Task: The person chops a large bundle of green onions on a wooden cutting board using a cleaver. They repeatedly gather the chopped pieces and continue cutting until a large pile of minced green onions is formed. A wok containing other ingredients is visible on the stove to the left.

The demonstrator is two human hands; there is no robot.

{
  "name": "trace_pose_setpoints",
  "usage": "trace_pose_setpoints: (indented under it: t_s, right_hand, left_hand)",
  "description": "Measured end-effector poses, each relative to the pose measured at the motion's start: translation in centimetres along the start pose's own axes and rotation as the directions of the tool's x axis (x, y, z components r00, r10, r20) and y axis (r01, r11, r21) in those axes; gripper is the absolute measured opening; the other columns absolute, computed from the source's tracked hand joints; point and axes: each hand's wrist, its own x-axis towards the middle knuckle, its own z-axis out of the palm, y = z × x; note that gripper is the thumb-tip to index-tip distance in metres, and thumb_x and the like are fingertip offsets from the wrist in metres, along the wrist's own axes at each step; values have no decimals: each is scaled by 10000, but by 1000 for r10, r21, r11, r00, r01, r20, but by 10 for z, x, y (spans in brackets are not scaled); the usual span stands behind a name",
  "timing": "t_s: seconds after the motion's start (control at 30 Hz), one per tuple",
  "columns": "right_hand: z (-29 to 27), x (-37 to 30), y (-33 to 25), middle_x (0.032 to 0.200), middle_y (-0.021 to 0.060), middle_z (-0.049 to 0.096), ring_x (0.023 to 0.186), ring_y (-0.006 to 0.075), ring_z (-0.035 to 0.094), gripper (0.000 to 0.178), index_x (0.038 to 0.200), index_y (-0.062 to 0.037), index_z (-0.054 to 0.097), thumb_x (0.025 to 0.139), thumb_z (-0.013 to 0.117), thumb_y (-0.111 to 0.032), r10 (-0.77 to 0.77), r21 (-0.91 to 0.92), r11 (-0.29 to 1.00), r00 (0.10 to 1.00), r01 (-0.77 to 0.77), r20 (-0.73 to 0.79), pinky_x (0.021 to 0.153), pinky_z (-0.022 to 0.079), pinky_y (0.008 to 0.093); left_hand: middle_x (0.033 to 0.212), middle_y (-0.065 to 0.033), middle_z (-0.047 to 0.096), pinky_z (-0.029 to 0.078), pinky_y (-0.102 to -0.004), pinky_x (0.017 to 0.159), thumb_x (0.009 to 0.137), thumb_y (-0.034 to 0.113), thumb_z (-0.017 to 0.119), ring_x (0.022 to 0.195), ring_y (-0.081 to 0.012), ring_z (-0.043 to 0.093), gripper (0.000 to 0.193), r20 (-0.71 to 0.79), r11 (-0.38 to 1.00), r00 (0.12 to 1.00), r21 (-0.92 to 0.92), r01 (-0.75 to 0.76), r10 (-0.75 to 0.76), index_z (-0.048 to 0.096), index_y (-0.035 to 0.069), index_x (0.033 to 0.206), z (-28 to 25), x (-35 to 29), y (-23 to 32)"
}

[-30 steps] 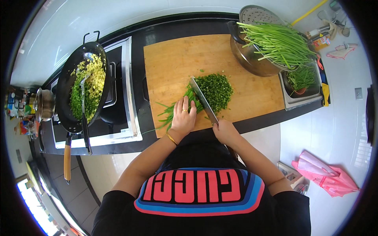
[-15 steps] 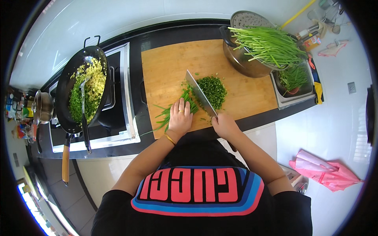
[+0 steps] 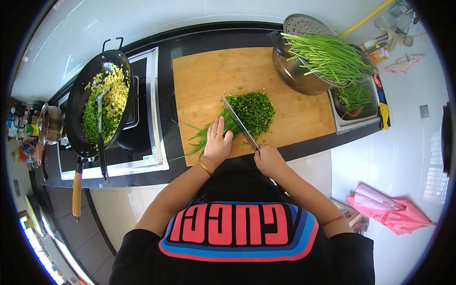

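A wooden cutting board [image 3: 216,73] lies on the counter before me. My left hand [image 3: 217,146] presses down on a small bunch of garlic chives [image 3: 198,137] near the board's front edge, its fingers bent over the stalks. In my right hand [image 3: 270,161] is the handle of a kitchen knife [image 3: 241,124]. Its wide blade slants away to the left, between the bunch and a dark green heap of chopped chives [image 3: 257,113]. The lower edge of the blade is partly hidden among the greens.
Left, a wok [image 3: 72,111] holds yellow crumbly pieces and chopped greens, with a spatula [image 3: 100,137] in it, on the stove [image 3: 152,109]. At the back right, long chives [image 3: 327,54] lie over a large pot [image 3: 294,73]; beside it is a sink [image 3: 339,121] with more greens.
The knife blade has turned more upright, showing less of its flat side. My left fingers have spread a little on the bunch. The view has shifted slightly.
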Motion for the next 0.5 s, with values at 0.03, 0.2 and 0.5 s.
trace_pose_setpoints:
  t_s: [0.03,0.2,0.5]
  right_hand:
    - [-1,0,-3,731,292,597,736,444,601,230,753,63,574,828,513,-146,17,-14,1000,1000,-17,16,696,478,495]
    - [1,10,-10,772,288,610,765,440,605,212,817,66,571,826,517,-139,41,-64,997,997,-37,65,708,478,494]
    - [30,53,-14,751,278,613,725,425,611,191,851,57,569,832,519,-127,-33,-33,999,996,30,-84,667,494,483]
  left_hand:
    - [1305,-331,390,361,-541,975,787,83,553,1182,-461,424,96,-2,1000,1000,-4,3,-3,504,11,827,-1,1,1]
    - [1295,-334,396,367,-543,965,773,61,542,1174,-459,431,86,7,1000,1000,-11,3,-3,497,-4,808,-3,2,2]
    - [1273,-342,407,371,-560,945,764,61,538,1156,-468,439,109,10,1000,1000,-9,-8,8,503,-9,839,-1,1,2]
